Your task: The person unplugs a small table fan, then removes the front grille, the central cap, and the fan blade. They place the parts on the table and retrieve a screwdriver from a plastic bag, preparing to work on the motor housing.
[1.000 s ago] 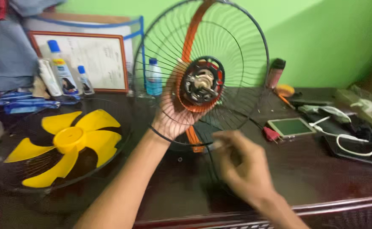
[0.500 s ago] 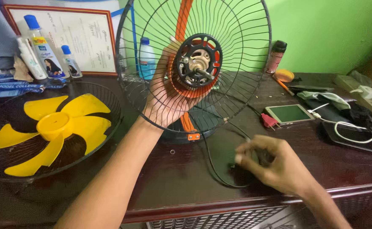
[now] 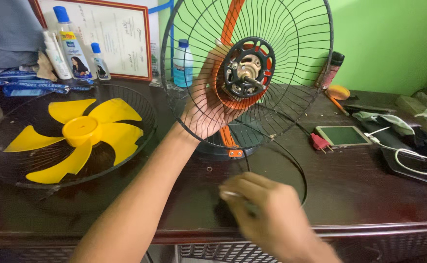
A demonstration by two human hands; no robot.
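Note:
My left hand [image 3: 206, 109] reaches behind the black wire rear guard [image 3: 291, 58] of a table fan and grips the orange motor housing [image 3: 233, 100], holding it upright. The black motor face with its bare shaft [image 3: 248, 73] points toward me. My right hand [image 3: 267, 214] hovers low over the table's front edge, blurred, with its fingers curled. A small pale bit shows at its fingertips, and I cannot tell whether it is held. The black power cord [image 3: 298, 170] loops on the table just beyond it.
The yellow fan blade [image 3: 77, 134] lies in the front wire guard [image 3: 145, 112] at left. Bottles [image 3: 70, 44] and a framed paper [image 3: 121, 34] stand at the back. A phone [image 3: 342, 135], red plug [image 3: 319, 142], spray can [image 3: 332, 68] and cables [image 3: 413, 156] are at right.
My right hand has moved left and toward the table's front edge. The view has shifted, so the fan and the blade sit further right in the picture. My left hand keeps its hold.

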